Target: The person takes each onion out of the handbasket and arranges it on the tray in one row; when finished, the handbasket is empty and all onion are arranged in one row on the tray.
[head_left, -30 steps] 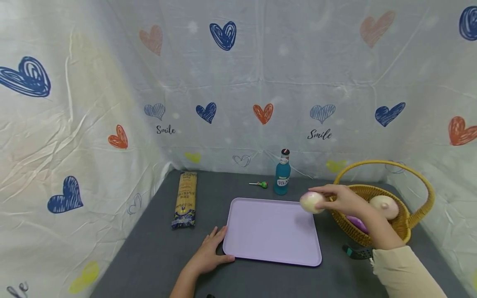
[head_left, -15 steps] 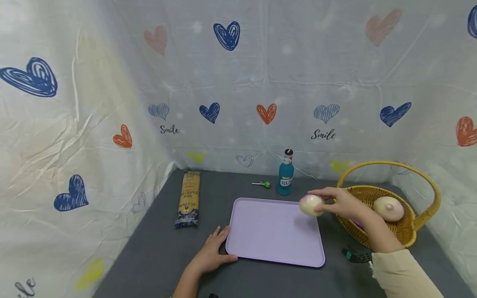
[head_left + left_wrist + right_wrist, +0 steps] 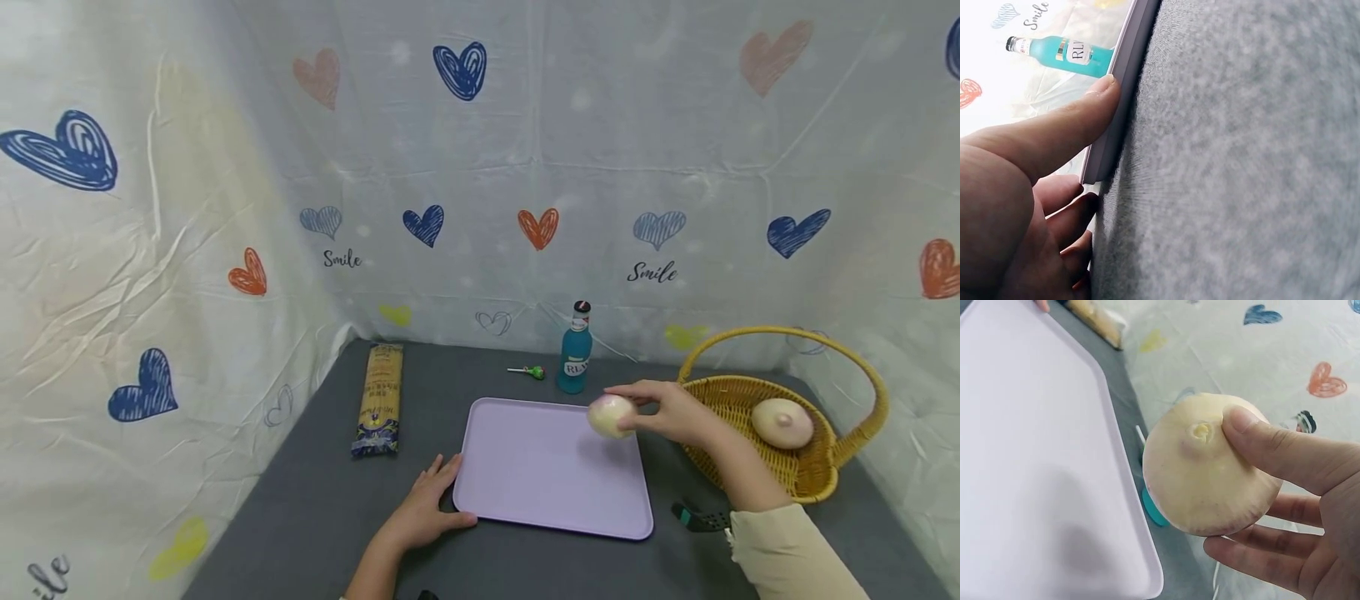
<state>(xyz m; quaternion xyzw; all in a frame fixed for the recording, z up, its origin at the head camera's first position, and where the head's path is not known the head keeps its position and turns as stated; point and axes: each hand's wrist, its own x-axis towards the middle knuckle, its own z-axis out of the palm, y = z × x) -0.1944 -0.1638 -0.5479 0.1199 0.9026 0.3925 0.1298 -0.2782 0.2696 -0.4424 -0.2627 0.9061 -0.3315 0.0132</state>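
Onion (image 3: 607, 418): is hanging above the tray (image 3: 517, 467), near its far right corner, apart from the surface.
Right hand (image 3: 663, 410): is pinching the onion, thumb opposite fingers, presumably because something round needs support from both sides.
Left hand (image 3: 422, 512): is resting with fingers spread wide at the near left corner, thumb touching the near edge, seemingly bracing the tray against sliding.
Basket (image 3: 851, 446): is standing by the table's (image 3: 300, 533) right edge; its wall is probably stopping a second onion (image 3: 782, 423) from rolling.
Bottle (image 3: 575, 354): is standing beyond the tray's far edge, beside a lollipop (image 3: 537, 372).
Packet (image 3: 379, 404): is lying flat toward the table's left edge.
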